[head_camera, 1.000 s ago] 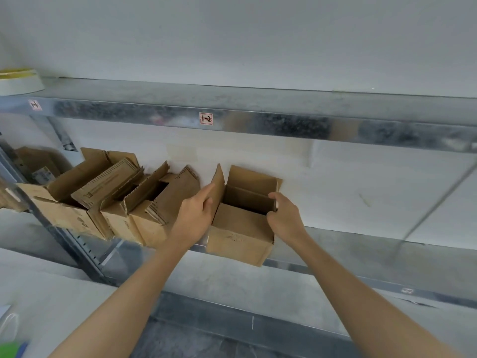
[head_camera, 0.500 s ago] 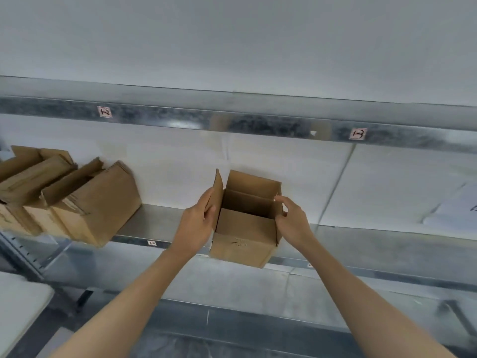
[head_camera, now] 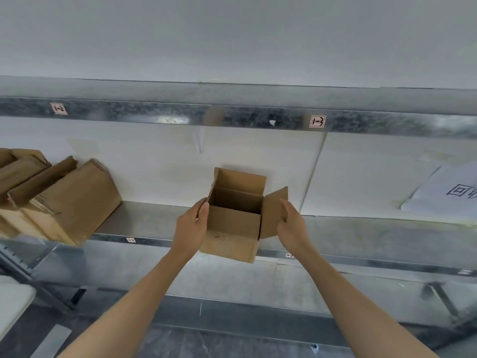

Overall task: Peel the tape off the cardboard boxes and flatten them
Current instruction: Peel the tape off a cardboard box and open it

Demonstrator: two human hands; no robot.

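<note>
I hold a small open brown cardboard box (head_camera: pixel 233 229) in the air in front of a metal shelf (head_camera: pixel 144 223). My left hand (head_camera: pixel 191 228) grips its left wall, fingers curled over the upright left flap. My right hand (head_camera: pixel 291 227) holds the right flap, which is folded outward, with the thumb on its inner face. The rear flap stands up and the inside of the box is empty. No tape shows on the box from this side.
Several open cardboard boxes (head_camera: pixel 64 202) lean together at the shelf's left end. The upper shelf beam (head_camera: pixel 232 116) carries labels. A white sheet with printed marks (head_camera: pixel 449 195) lies at the right. A white table corner (head_camera: pixel 13 298) shows lower left.
The view has swung right, so the other boxes slid left. The box came away from the shelf, and my right hand has folded its right flap outward.
</note>
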